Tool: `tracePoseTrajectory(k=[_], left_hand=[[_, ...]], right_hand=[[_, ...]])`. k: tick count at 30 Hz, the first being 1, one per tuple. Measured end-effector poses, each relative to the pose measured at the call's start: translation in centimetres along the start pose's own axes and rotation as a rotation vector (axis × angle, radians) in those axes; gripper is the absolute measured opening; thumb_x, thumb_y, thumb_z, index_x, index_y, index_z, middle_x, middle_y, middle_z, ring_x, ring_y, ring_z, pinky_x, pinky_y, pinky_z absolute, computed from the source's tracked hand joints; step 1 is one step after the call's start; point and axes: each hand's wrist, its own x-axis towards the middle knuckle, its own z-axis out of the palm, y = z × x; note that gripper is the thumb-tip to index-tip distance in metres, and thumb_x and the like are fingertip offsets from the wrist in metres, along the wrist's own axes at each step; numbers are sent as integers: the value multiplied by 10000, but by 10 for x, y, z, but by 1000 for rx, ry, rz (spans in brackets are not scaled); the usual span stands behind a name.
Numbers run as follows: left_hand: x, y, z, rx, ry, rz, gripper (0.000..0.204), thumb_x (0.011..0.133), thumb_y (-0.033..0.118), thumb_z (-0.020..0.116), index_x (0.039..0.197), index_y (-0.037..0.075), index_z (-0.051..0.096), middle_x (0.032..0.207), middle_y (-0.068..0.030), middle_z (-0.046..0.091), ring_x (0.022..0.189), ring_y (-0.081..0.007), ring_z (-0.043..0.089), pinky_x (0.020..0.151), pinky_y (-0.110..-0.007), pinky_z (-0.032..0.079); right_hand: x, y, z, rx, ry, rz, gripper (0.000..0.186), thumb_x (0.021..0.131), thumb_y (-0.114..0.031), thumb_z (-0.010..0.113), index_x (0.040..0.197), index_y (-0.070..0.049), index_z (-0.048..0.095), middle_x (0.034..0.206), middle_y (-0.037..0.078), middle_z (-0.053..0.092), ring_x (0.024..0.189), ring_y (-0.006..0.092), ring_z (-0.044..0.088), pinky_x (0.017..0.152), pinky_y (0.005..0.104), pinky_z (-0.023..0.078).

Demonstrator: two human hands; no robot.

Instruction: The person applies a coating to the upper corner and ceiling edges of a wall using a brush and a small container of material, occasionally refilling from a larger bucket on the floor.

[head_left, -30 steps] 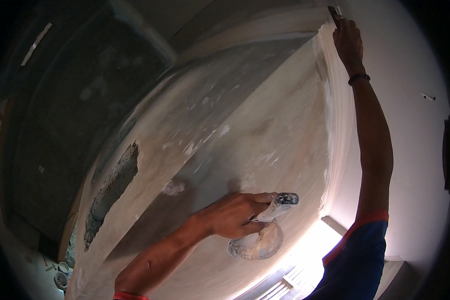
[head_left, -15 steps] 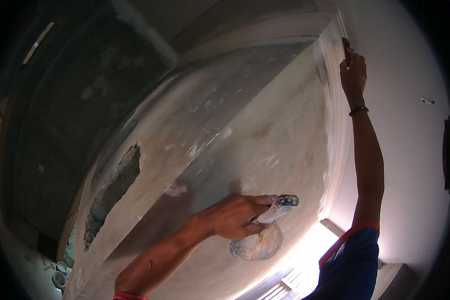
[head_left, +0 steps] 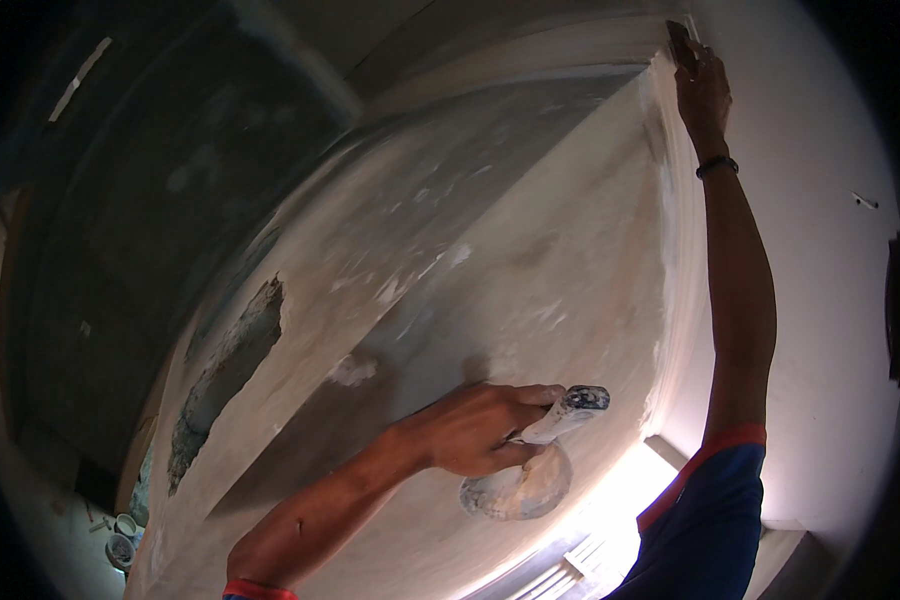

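My left hand (head_left: 470,430) is closed around a putty knife (head_left: 562,416), whose pale, smeared handle ends in a dark, speckled butt. Just below those fingers is a round, pale, rimmed shape (head_left: 505,497); whether it is loose or part of the wall I cannot tell. High at the upper right, my right hand (head_left: 705,98) grips a dark, flat scraper (head_left: 681,47). Its edge is at the corner where the plastered wall (head_left: 570,230) meets the smooth white surface (head_left: 820,280). White filler streaks run down that corner beside my right forearm.
A long, rough-edged hollow (head_left: 228,375) breaks the plaster on the left. Beyond it stands a dark grey wall (head_left: 160,220). Small pots (head_left: 120,546) sit far below at the lower left. A bright window (head_left: 580,560) glows at the bottom, beneath my right sleeve.
My right hand has moved up along the corner with the scraper, which now tilts left. My left hand and its putty knife have barely shifted.
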Motion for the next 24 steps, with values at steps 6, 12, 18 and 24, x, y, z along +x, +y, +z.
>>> tracePoseTrajectory(k=[6,12,18,24], left_hand=[[0,5,-4,25,-16,-33,345,851,162,633,1063,-110,629,1382,-244,485,1100,-366,604,952,-405,479],[-1,-6,6,52,66,19,249,823,163,692,783,-75,633,1173,-273,606,1161,-382,572,907,-427,496],[-2,-6,5,62,72,32,266,826,157,680,936,-82,644,1262,-254,563,1165,-367,573,955,-403,482],[-1,1,-1,8,2,-39,395,845,158,658,1137,-105,617,1387,-224,491,1127,-353,596,967,-392,472]], right_hand=[[-53,7,-23,23,-132,-29,371,902,-186,590,1269,-140,568,1150,95,607,1023,272,621,888,401,526],[-34,45,-17,50,-15,-52,305,912,-201,604,1210,-135,623,1050,118,644,994,302,628,858,412,521],[65,4,-35,-78,-173,-415,272,901,-139,574,1161,-156,653,1082,109,649,1001,295,597,871,410,497],[101,-64,-63,-133,-544,-99,233,935,-99,537,1065,-124,728,1089,79,638,1013,278,541,927,389,468]])
